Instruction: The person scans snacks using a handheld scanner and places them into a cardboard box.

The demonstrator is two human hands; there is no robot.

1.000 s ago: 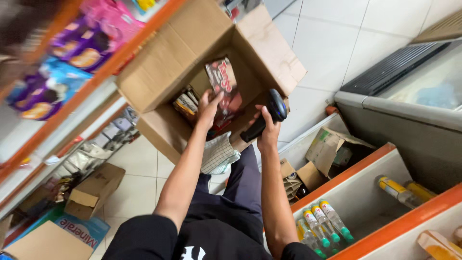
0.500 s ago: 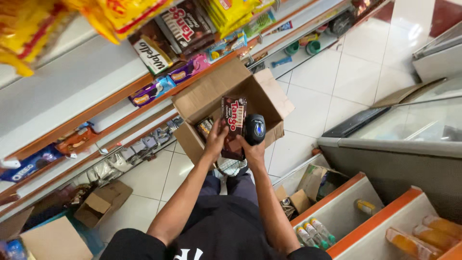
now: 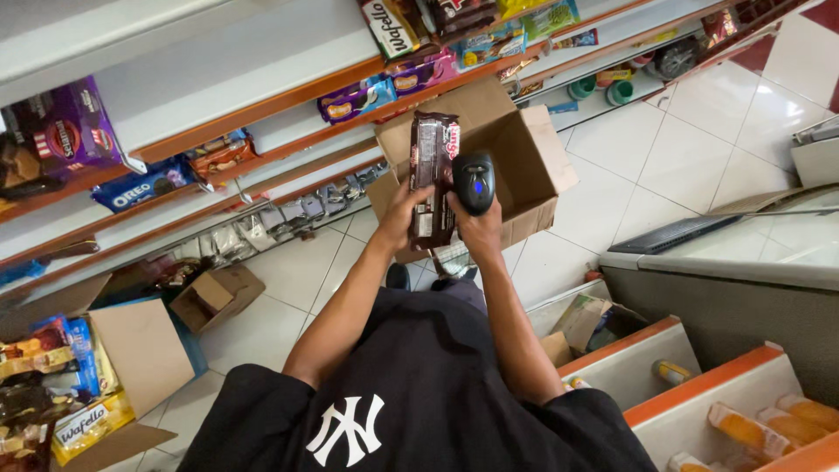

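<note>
Shop aisle — left hand (image 3: pixel 404 218) grips brown packet (image 3: pixel 433 179); right hand (image 3: pixel 480 229), scanner (image 3: pixel 475 182).

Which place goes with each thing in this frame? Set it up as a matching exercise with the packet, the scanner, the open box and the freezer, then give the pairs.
Things:
1. packet
2. scanner
3. open box
4. freezer

Places:
A. at the right, across the tiled aisle
B. in the right hand
C. behind both hands, in front of the shelves
D. in the left hand, held upright

Pairs: 1-D, 2-B, 3-C, 4-A
</note>
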